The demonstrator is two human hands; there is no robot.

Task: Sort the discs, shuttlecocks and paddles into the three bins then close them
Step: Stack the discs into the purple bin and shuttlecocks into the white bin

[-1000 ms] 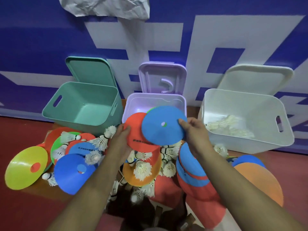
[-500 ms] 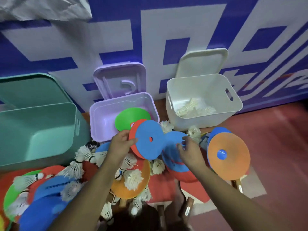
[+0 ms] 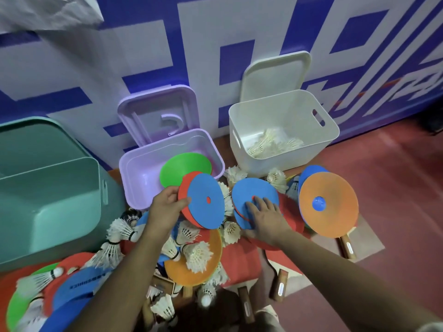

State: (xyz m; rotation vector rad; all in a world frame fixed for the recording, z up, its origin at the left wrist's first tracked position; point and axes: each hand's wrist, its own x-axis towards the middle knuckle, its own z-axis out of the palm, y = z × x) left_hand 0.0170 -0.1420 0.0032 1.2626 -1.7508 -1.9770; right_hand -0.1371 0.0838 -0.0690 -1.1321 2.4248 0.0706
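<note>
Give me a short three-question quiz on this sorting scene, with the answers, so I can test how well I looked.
1. True or false: the white bin already holds shuttlecocks.
2. What does the left hand grip?
A) two stacked discs, blue in front of red
B) a paddle by its handle
C) a single shuttlecock
3. Fill in the missing colour: the right hand lies with straight fingers on a ____ disc on the pile.

Key: 1 true; 2 A; 3 blue.
</note>
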